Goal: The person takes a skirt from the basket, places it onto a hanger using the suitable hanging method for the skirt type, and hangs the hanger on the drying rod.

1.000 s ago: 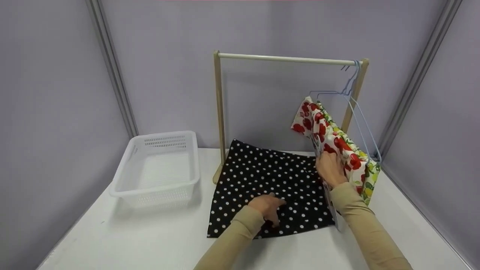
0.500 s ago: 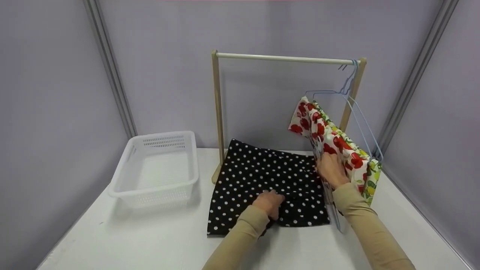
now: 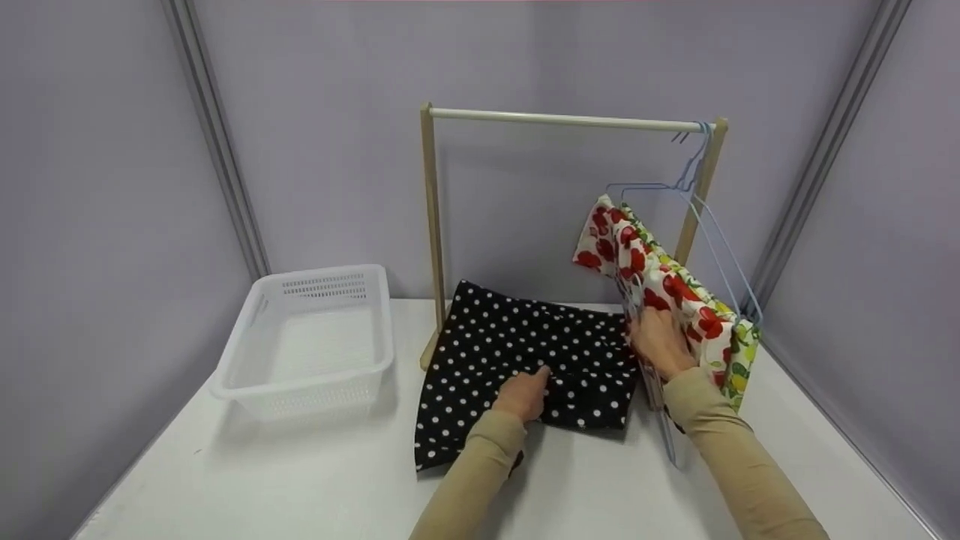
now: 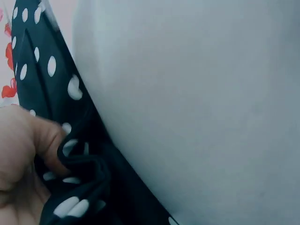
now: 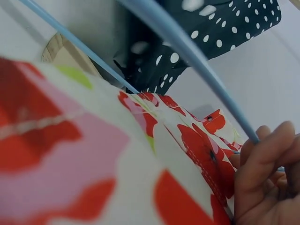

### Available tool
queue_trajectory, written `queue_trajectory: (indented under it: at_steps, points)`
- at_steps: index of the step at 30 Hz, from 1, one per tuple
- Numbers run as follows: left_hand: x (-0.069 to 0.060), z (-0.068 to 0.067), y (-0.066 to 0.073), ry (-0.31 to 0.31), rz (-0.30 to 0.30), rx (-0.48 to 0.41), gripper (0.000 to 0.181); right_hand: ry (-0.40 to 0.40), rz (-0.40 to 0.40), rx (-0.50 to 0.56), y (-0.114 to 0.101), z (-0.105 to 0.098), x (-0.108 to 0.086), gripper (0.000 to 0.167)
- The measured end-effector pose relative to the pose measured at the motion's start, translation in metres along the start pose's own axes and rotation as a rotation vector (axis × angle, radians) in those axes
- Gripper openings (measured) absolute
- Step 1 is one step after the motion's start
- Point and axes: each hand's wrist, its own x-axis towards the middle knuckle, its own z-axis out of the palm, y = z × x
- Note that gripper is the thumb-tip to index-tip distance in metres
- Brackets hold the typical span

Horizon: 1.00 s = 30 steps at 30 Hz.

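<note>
In the head view a black cloth with white dots point(image 3: 510, 330) lies under the rack, its near edge raised and folded. My left hand point(image 3: 523, 396) is over that near part. The left wrist view shows the dotted cloth point(image 4: 54, 65) bunched between thumb and fingers of the left hand point(image 4: 18, 154). My right hand point(image 3: 660, 341) is beside the hanging red-flowered cloth point(image 3: 679, 289). Close up, the right hand point(image 5: 267, 178) pinches a pale blue wire hanger point(image 5: 201, 68); its lower end points toward the table's front. The right fingertips are partly hidden in the head view.
A rack with a white bar point(image 3: 562, 118) stands at the back. Two blue hangers point(image 3: 684, 176) hang at its right end, bearing the red-flowered cloth and a lemon-print cloth point(image 3: 742, 352). A white basket point(image 3: 300, 381) stands on the left of the white table point(image 3: 300, 480).
The near right corner of the dotted cloth has shifted left and back, away from the held hanger. My left hand moved slightly back and left. The right hand has hardly moved.
</note>
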Motion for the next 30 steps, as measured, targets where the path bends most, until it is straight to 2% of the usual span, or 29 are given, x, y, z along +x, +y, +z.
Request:
queue_trajectory:
  at_steps: [4, 7, 10, 14, 19, 25, 30]
  points:
    - [-0.002, -0.005, -0.001, -0.119, -0.12, -0.136, 0.045, -0.009, -0.005, 0.011, 0.0, -0.001, 0.0, 0.028]
    - [-0.005, -0.013, 0.002, -0.19, -0.145, -0.145, 0.052, 0.002, -0.002, 0.003, 0.0, -0.002, 0.001, 0.03]
    - [-0.01, -0.019, 0.005, -0.224, -0.14, -0.115, 0.062, 0.009, -0.011, -0.009, 0.0, -0.003, 0.002, 0.032]
    - [-0.017, -0.022, 0.012, -0.236, -0.107, -0.057, 0.077, 0.013, -0.024, -0.016, -0.001, -0.002, 0.002, 0.033]
    - [-0.021, -0.021, 0.018, -0.209, -0.077, 0.004, 0.078, -0.002, -0.015, -0.011, -0.001, -0.002, 0.001, 0.032]
    - [-0.025, -0.022, 0.025, -0.181, -0.099, -0.01, 0.075, -0.021, 0.003, 0.016, -0.001, -0.001, 0.0, 0.032]
    - [-0.026, -0.023, 0.033, -0.185, -0.147, -0.021, 0.065, -0.018, -0.024, 0.032, 0.0, -0.002, -0.002, 0.032]
